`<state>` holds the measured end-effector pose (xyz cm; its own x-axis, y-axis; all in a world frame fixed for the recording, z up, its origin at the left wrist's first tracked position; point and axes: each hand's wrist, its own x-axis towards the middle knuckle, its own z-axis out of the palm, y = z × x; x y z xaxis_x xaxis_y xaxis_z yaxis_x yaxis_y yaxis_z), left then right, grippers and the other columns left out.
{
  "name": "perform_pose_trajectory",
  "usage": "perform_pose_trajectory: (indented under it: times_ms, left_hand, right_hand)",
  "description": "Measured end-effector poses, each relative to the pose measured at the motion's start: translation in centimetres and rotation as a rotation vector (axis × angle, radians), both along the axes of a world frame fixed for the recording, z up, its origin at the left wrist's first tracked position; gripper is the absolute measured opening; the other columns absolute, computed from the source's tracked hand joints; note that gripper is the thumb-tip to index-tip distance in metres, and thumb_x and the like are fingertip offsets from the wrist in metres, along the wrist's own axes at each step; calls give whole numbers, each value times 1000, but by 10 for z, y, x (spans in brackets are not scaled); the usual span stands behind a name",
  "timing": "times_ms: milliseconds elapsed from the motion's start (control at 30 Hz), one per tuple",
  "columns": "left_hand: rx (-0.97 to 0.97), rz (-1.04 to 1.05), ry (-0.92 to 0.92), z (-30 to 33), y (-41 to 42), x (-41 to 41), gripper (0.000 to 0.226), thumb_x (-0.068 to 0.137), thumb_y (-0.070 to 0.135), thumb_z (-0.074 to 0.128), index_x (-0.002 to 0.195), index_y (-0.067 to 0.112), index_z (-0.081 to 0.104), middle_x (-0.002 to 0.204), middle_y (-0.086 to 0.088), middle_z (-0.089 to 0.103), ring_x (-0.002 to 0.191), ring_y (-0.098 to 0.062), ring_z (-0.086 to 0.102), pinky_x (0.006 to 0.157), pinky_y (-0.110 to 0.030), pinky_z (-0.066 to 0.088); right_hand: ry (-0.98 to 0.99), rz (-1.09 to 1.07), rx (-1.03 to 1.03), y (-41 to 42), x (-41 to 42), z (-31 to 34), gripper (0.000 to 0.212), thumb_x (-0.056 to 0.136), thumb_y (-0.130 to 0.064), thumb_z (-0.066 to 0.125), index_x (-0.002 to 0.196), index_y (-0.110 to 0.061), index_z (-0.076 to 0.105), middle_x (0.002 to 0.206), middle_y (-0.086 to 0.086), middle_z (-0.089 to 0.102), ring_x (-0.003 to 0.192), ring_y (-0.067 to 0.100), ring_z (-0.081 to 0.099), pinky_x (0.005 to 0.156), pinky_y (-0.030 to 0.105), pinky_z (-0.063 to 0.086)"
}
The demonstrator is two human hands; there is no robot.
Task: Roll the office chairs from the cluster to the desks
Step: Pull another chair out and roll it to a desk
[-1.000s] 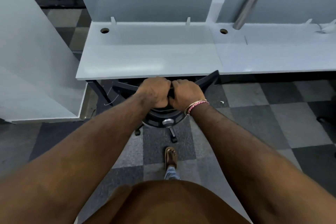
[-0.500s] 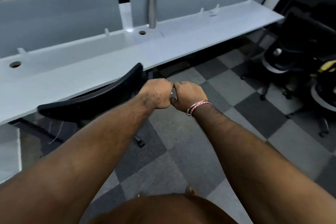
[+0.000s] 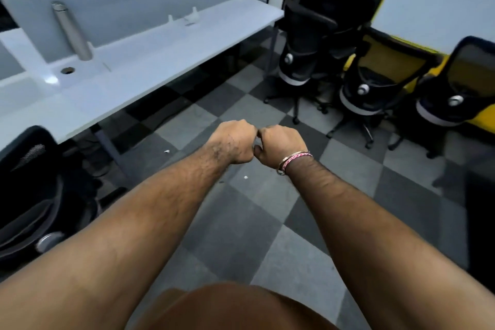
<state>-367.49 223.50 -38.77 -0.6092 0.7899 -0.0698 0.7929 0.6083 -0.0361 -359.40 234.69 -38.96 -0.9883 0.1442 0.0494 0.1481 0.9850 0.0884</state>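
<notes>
Head cam: your left hand [image 3: 235,140] and right hand [image 3: 278,144] are both out in front of you, balled into fists with the knuckles touching each other, and neither one has anything in it. They're just hanging in the air over the checkered carpet [image 3: 241,222]. You've got a pink-and-white bracelet [image 3: 293,159] on your right wrist. One chair [image 3: 40,195] sits at the far left, its black mesh back right at the edge of the white bench [image 3: 160,72] and its seat partly under it, well clear of your hands. The cluster is off to the right by the wall: a black chair [image 3: 302,61] nearest the bench end, then a second chair [image 3: 375,88] and a third chair [image 3: 460,94] beside it, both with yellowish backs, plus what looks like another dark one tucked behind the first, though it's too murky to be sure. All of them are well apart from your fists. On the bench there's a metal bottle [image 3: 72,32] standing near the divider panel [image 3: 134,2], with a round cable hole [image 3: 67,70] just in front of it. A couple of tiny white scraps [image 3: 245,177] lie on the carpet below your hands.
</notes>
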Motion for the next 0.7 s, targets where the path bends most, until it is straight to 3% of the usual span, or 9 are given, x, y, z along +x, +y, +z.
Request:
perform_pose_trajectory:
  times_ms: [233,400,700]
  left_hand:
    - [-37,-152,11,3,131,26,21,89,26,57,104,21,70,97,-2,70,87,-27,70,71,-38,57]
    - [-83,-263,31,-1,206,14,16,92,27,58,102,19,68,85,2,62,73,-22,56,65,-36,50]
    - [-43,-473,44,-10,373,-69,22,92,30,60,109,19,69,106,-3,71,96,-28,70,73,-37,52]
  right_hand:
    - [17,-123,6,123,40,-3,28,89,-43,51,99,-20,64,101,1,69,92,26,66,65,33,42]
    - [-2,-212,7,191,37,-17,29,90,-44,48,101,-21,63,98,-1,69,90,25,66,65,34,47]
    - [-19,-400,60,337,-34,-24,33,89,-46,51,107,-21,65,101,0,70,93,26,67,65,33,46]
